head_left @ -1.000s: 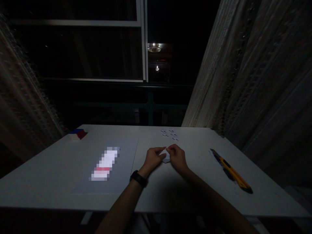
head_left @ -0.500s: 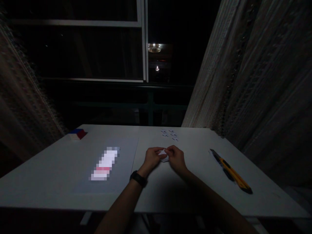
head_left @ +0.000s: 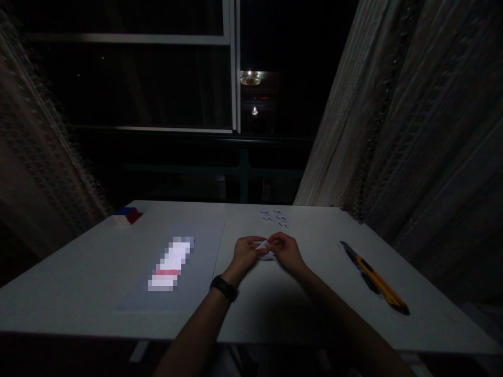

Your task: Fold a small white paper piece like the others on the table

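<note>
A small white folded piece of paper (head_left: 265, 251) sits between my two hands just above the white table (head_left: 275, 303). My left hand (head_left: 245, 254), with a dark watch on the wrist, pinches its left side. My right hand (head_left: 286, 250) pinches its right side with curled fingers. Most of the paper is hidden by my fingers.
Several tiny paper bits (head_left: 275, 217) lie just beyond my hands. A yellow and black utility knife (head_left: 375, 278) lies at the right. A large sheet (head_left: 176, 272) covers the table's left half. A red, white and blue block (head_left: 126, 215) sits at the far left corner. Curtains hang on both sides.
My hands have drawn a little closer together around the paper and the fingers have shifted on it. Nothing else on the table has moved.
</note>
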### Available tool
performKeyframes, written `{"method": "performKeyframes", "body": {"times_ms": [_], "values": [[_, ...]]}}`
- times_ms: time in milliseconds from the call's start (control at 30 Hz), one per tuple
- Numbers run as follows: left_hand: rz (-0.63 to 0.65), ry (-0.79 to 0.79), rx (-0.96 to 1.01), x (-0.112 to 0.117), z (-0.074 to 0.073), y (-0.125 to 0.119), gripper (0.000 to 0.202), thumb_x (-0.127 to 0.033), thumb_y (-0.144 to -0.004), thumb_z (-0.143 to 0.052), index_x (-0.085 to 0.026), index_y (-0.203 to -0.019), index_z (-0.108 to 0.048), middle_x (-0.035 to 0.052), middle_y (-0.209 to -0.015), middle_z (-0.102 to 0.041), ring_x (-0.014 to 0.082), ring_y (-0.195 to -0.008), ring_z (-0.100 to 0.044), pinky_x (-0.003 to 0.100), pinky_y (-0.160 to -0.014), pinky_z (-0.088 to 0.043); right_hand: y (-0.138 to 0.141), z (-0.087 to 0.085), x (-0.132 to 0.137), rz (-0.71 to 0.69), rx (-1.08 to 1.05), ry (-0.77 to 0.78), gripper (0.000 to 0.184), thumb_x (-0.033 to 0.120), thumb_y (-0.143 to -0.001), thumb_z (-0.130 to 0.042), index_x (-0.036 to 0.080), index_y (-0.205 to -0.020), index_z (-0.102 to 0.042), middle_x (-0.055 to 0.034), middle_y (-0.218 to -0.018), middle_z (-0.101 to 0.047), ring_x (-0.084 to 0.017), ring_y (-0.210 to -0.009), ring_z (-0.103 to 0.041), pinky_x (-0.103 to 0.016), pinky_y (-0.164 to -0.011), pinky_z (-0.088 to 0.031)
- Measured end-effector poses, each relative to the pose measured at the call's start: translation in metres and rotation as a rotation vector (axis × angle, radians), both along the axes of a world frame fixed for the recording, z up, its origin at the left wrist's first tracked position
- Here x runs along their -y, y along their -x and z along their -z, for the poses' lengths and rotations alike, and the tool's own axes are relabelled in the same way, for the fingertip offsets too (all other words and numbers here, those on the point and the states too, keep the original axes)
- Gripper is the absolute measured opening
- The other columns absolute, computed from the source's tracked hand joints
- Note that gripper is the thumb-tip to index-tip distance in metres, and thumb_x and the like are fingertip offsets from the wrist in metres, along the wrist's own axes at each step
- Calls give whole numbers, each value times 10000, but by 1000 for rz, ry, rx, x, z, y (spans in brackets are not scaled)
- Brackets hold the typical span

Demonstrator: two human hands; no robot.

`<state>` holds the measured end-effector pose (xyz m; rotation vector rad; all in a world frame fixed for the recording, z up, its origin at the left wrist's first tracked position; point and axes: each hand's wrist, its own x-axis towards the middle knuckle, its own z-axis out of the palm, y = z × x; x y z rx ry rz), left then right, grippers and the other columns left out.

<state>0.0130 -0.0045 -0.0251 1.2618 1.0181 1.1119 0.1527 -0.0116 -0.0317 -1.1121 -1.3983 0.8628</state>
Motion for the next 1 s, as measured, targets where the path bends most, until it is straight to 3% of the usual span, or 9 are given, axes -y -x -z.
{"method": "performKeyframes", "body": {"times_ms": [200, 367, 567, 800, 1000], "values": [[16, -52, -76, 1, 0, 0, 401, -296, -530, -737, -76, -857, -660, 91, -690, -671, 152, -593, -598, 238, -550, -431, -4, -4, -1, 69, 57, -29, 177, 211, -574, -606, 194, -640, -443, 75, -491, -444, -93, -455, -429, -198, -440, -315], [31, -261, -250, 0, 0, 2, 317, -399, -662, -611, -114, -774, -694, 85, -713, -682, 180, -663, -604, 250, -582, -430, -3, -6, 3, 44, 101, -59, 193, 197, -591, -572, 202, -625, -383, 77, -526, -411, -88, -482, -393, -191, -451, -292], [-43, -421, -463, 2, 2, 3, 296, -386, -734, -516, -154, -768, -698, 60, -727, -683, 170, -680, -597, 238, -590, -403, -3, -6, 5, -59, 119, -56, 198, 214, -609, -604, 195, -644, -411, 81, -536, -424, -82, -493, -401, -188, -461, -295], [-103, -462, -559, 6, -4, 4, 280, -371, -752, -499, -162, -734, -684, 47, -685, -664, 154, -641, -571, 228, -570, -365, -4, -3, 3, -201, 4, 91, 345, 224, -504, -707, 198, -734, -451, 89, -552, -483, -77, -465, -454, -188, -448, -342], [-76, -535, -557, 10, -7, -1, 230, -306, -765, -490, -173, -725, -674, 38, -696, -648, 142, -650, -554, 225, -579, -359, -3, -2, 2, -155, -14, 111, 357, 201, -450, -713, 200, -642, -412, 106, -501, -428, -60, -428, -391, -170, -403, -304]]}}
